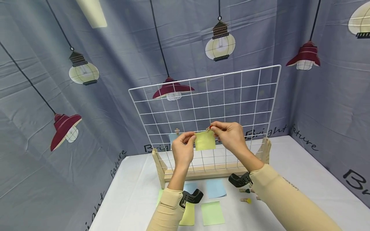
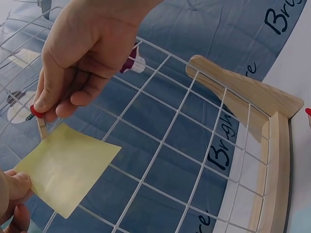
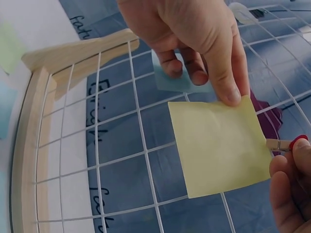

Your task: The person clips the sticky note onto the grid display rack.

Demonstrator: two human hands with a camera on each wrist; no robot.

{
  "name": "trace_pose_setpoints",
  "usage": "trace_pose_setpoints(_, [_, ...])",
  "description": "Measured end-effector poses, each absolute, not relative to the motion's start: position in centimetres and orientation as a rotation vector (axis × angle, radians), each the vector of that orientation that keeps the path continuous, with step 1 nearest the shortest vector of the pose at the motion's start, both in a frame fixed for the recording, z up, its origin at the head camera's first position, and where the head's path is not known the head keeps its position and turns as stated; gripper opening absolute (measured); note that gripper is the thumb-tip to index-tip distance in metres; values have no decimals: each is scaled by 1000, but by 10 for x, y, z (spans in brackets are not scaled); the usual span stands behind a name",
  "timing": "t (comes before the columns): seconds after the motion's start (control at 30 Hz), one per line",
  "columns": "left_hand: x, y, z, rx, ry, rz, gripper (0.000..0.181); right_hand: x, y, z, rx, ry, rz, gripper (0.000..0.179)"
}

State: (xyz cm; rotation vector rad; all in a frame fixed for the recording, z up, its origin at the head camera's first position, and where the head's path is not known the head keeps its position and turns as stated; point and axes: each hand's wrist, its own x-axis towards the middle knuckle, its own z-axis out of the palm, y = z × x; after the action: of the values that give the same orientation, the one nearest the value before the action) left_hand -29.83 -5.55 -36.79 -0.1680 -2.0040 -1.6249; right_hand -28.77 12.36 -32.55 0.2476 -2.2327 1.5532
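My left hand (image 1: 183, 147) pinches a yellow sticky note (image 1: 205, 140) by its upper left edge, thumb in front. The note hangs flat before the white wire grid (image 1: 240, 96). At the note's upper right, my right hand (image 1: 229, 133) pinches a small wooden clothespin with a red button-like piece (image 3: 278, 144) between thumb and index finger. In the left wrist view the tip of the clothespin (image 2: 42, 128) meets the note's top edge. Behind my left hand a blue sticky note (image 3: 167, 80) hangs on the grid, with a wooden clothespin (image 1: 177, 131) above it.
The grid stands in a wooden base (image 1: 202, 173) on a white table (image 1: 130, 183). In front lie blue (image 1: 215, 188), green (image 1: 212, 213) and yellow sticky notes (image 1: 188, 215). Several small clothespins, one with a yellow piece (image 1: 247, 200), lie near my right forearm. A printed curtain (image 1: 115, 64) surrounds the table.
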Motion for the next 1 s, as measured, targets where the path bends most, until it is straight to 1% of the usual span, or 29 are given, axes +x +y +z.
trace_pose_setpoints(0.13, [-300,-56,-367,-180,-2001,-1611,8,-289,121,-326,268,-2233,1495,15])
trace_pose_setpoints(0.37, [-299,-54,-365,-208,-1976,-1608,6,-292,112,-328,380,-2223,1366,14])
trace_pose_setpoints(0.7, [-300,-55,-366,-212,-1986,-1602,6,-287,105,-320,423,-2286,1181,14])
trace_pose_setpoints(0.83, [-299,-55,-366,-222,-1993,-1600,6,-286,104,-321,409,-2295,1184,17])
trace_pose_setpoints(1.0, [-300,-54,-366,-231,-1990,-1596,6,-284,105,-324,381,-2287,1225,25])
